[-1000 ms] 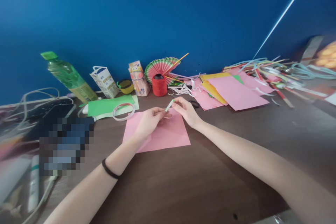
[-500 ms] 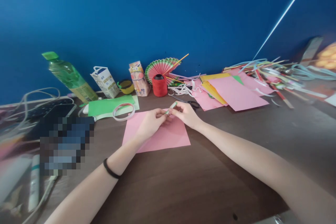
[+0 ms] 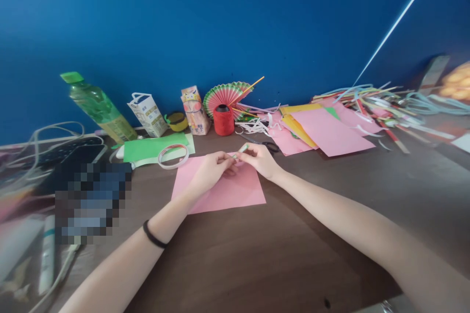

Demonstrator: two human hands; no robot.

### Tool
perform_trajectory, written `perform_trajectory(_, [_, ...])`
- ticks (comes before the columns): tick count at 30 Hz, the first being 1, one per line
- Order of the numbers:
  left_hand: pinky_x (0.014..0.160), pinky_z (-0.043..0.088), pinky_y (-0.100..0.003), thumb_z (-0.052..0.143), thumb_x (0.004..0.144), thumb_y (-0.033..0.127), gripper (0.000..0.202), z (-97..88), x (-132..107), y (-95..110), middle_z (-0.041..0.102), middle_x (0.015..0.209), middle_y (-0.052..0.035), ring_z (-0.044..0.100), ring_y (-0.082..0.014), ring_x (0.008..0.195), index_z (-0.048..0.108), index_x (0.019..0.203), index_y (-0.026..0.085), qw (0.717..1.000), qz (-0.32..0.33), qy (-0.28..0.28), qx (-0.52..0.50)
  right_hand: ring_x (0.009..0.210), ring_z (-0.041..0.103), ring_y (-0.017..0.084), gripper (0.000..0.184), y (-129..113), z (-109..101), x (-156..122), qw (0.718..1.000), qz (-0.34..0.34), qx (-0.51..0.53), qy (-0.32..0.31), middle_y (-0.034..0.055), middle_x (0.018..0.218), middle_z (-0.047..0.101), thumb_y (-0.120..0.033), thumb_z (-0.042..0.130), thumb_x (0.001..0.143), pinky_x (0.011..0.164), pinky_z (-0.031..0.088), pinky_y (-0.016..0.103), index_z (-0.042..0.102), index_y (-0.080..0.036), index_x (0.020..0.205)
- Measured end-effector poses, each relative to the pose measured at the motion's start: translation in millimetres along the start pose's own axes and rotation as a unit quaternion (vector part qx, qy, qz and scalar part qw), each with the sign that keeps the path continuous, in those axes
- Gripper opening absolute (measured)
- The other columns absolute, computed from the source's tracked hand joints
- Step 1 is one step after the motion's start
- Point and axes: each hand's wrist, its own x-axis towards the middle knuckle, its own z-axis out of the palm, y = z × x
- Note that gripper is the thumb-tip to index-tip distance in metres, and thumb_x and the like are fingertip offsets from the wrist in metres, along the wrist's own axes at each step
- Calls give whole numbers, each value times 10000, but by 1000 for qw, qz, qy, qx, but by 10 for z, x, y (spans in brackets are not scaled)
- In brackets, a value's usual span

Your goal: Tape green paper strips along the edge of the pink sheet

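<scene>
A sheet of pink paper [image 3: 227,195] lies on the brown table beneath my hands. My left hand [image 3: 211,170] is closed in a pinch above it, thumb and forefinger on a small strip [image 3: 244,147] of white and pale green, perhaps folded or rolled paper. From the other side my right hand [image 3: 262,161] pinches the same strip, whose upper end sticks out past the fingers. The fingers hide most of it. A roll of white tape [image 3: 160,159] touches the pink sheet's upper left corner. Black-handled scissors [image 3: 271,146] lie just beyond my right hand.
Along the blue wall stand a tilted green bottle [image 3: 97,105], cartons [image 3: 149,116], a red thread spool [image 3: 223,122] and a pleated paper fan [image 3: 222,98]. Coloured papers [image 3: 330,132] and many strips lie at the right. A phone and cables [image 3: 69,254] occupy the left.
Both hands stay in nearly the same place, still pinching the strip. The right fingers and the strip's upper end have shifted very slightly. The view has moved a little.
</scene>
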Motion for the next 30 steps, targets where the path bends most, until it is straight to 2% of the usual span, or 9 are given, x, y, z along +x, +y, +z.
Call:
perform_trajectory(7, [538,474,-257,522,770,268,148,-71,36,16,669,641,-61,599,-130,543,567,716,138,999,-31,8,44,585,506,112,164,-15,-8,7,999,16,31,6,-15,604,580,-275,583,731,611,370,255,578,-161,614])
perform_trajectory(13, [555,455,-284,478,774,420,297,-210,62,66,642,576,-44,589,-154,522,547,642,163,987,-43,4,152,599,517,117,171,-11,-15,12,998,31,25,43,-24,586,554,-251,529,737,630,377,253,544,-168,589])
perform_trajectory(15, [592,444,-294,440,785,450,334,-314,58,122,651,613,-45,605,-177,576,558,641,173,964,-28,31,261,602,515,121,147,-5,-10,18,998,36,2,57,-24,593,550,-227,509,733,638,382,259,534,-172,599])
perform_trajectory(16, [619,435,-300,410,800,435,327,-374,51,154,662,665,-46,612,-191,636,571,673,180,944,-5,69,324,609,514,123,123,2,-6,23,997,37,-20,62,-21,610,557,-213,508,724,641,384,263,538,-173,611])
perform_trajectory(19, [664,421,-324,378,809,355,263,-562,26,225,671,849,-75,609,-244,806,587,815,196,861,3,187,474,668,525,135,41,41,10,38,992,29,-97,74,-1,712,586,-174,525,688,666,397,275,561,-175,667])
perform_trajectory(20, [687,420,-334,382,802,338,251,-621,18,232,666,881,-86,599,-263,860,588,824,196,833,-9,205,514,695,531,140,37,60,14,43,990,24,-114,78,7,750,588,-162,529,679,675,405,279,563,-175,686])
perform_trajectory(23, [757,418,-371,427,771,343,267,-768,0,208,640,979,-131,567,-310,958,572,907,166,786,-60,203,581,765,545,157,124,119,24,55,987,15,-132,92,28,829,572,-117,520,650,673,433,287,550,-176,754])
perform_trajectory(27, [726,430,-380,485,724,352,371,-865,-16,164,616,1012,-182,579,-331,930,533,1012,123,779,-145,154,590,845,516,183,237,165,25,50,977,-26,-181,105,42,864,549,-44,469,611,679,443,303,548,-186,783])
perform_trajectory(30, [654,430,-352,477,708,304,219,-880,-21,164,649,897,-141,606,-310,842,585,848,176,788,-167,112,582,818,509,183,268,182,18,38,971,-49,-210,99,34,811,553,-11,429,600,684,436,309,548,-185,765])
